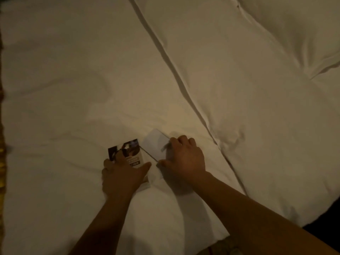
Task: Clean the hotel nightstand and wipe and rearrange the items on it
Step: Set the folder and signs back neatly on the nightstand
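Nightstand stuff is what you've got under your hands right now, but the nightstand itself isn't anywhere in view, so I can't say how clean it is. Starting closest to you: both bare forearms come up from the bottom edge and reach forward over the white bedding [165, 80].

Your left hand [120, 174] is lying mostly flat, fingers loosely spread, palm pressing down on a printed card [128, 150] with a dark photo on top and some lettering below. Your right hand [184, 156] is just beside it, knuckles up, fingers curled down over a plain white card [155, 141]. It looks like the thumb and fingertips are nipping its edges, though it's dim and a bit blurry, so I wouldn't swear it's a real pinch and not just a press. The two cards touch or overlap at a corner between your thumbs.

My guess is you're in the "sort the items" part, with the paper bits parked on the bed. Next move probably needs you to square the two cards up and get a proper grip under an edge, which is fiddly on soft fabric since they sink in.

Further out there's a long fold [184, 85] running diagonally across the bedding, and a puffy section [276, 61] beyond it on the right.
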Action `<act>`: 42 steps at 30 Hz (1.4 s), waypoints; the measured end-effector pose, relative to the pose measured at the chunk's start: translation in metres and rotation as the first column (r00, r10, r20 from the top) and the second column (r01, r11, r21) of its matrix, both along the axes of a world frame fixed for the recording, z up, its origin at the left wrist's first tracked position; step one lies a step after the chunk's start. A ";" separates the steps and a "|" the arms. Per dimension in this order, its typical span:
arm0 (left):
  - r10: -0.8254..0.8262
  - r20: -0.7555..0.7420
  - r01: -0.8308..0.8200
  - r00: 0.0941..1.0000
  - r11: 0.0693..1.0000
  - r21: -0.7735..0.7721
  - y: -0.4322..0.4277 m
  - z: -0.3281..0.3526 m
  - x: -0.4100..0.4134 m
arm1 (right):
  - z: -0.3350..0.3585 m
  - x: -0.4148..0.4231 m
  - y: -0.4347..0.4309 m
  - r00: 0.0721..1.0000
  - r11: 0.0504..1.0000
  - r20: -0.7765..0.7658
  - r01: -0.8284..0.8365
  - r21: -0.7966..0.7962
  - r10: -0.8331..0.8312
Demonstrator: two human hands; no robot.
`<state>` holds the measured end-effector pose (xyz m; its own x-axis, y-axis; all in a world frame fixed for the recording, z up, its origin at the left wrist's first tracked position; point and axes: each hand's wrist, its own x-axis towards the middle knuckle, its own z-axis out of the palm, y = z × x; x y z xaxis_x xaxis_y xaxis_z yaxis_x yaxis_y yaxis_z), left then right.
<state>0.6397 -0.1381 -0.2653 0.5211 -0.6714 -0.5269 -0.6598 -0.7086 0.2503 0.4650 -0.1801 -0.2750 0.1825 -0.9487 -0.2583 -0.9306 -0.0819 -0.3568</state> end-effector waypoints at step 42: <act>0.107 -0.993 0.123 -0.052 0.987 0.100 0.039 0.116 -0.392 | 0.109 -0.412 0.235 -0.069 0.277 0.727 0.897 0.345 -0.683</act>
<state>0.2472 -0.0987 -0.1498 -0.6320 -0.5455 -0.5505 0.1956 -0.7996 0.5678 0.0533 0.0548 -0.1662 -0.7504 -0.5618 -0.3484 0.1467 0.3724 -0.9164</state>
